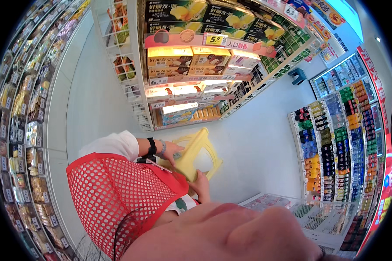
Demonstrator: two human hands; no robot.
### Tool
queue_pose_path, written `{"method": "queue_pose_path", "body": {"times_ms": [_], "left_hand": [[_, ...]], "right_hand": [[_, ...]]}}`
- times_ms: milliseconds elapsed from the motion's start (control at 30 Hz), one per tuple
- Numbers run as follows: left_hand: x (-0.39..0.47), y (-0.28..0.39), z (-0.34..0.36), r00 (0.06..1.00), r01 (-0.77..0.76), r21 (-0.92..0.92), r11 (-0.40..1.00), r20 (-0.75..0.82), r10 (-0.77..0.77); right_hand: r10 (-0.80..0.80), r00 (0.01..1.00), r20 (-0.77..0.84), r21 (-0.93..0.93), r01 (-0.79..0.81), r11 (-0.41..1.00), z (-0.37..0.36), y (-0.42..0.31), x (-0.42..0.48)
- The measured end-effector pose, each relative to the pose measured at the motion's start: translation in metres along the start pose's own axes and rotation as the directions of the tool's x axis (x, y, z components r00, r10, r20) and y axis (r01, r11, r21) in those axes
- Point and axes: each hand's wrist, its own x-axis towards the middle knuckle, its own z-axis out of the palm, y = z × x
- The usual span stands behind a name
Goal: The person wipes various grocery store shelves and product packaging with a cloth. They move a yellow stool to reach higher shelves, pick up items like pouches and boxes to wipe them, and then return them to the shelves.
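Note:
A yellow plastic stool point(187, 161) with cut-out sides is tilted in front of me, over the pale floor. My left hand point(173, 152), with a black watch band point(152, 146) and a bracelet at its wrist, holds the stool's near left side. Lower in the view, my right hand point(201, 186) grips the stool's near edge, its fingertips partly hidden. I wear a red mesh vest point(124, 182) over a white sleeve. A dark object and a thin flat one lie between the vest and my left wrist; I cannot tell what they are.
Ahead stands a white wire-sided shelf unit point(138, 65) with boxed snacks point(170, 60). Packaged foods fill the long shelves point(36, 130) at left. Bottled drinks line shelves point(330, 146) at right, beside a white mesh-topped stand point(300, 208). A blue-green stool point(297, 76) stands farther back.

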Motion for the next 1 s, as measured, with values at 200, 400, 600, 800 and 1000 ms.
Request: {"method": "queue_pose_path", "body": {"times_ms": [200,400,600,800,1000], "left_hand": [[0.003,0.032,0.018,0.957,0.261,-0.106,0.960,-0.105,-0.272],[0.010,0.030,0.069,0.844,0.446,-0.346,0.825,-0.144,-0.516],[0.027,-0.036,0.143,0.591,0.571,-0.634,0.521,-0.123,-0.797],[0.036,-0.155,0.252,0.325,0.447,-0.858,0.254,-0.109,-0.940],[0.041,-0.257,0.318,0.204,0.156,-0.983,-0.098,0.129,-0.970]], "right_hand": [[-0.109,0.986,0.130,0.042,0.104,0.994,-0.020,0.035,0.043],[-0.308,0.916,0.258,0.136,0.281,0.950,-0.002,0.077,0.089],[-0.216,0.926,0.308,0.172,0.169,0.970,0.024,0.101,0.090],[-0.097,0.866,0.491,0.140,0.032,0.990,0.051,0.132,0.046],[0.045,0.837,0.546,0.091,-0.113,0.989,0.083,0.165,0.019]]}}
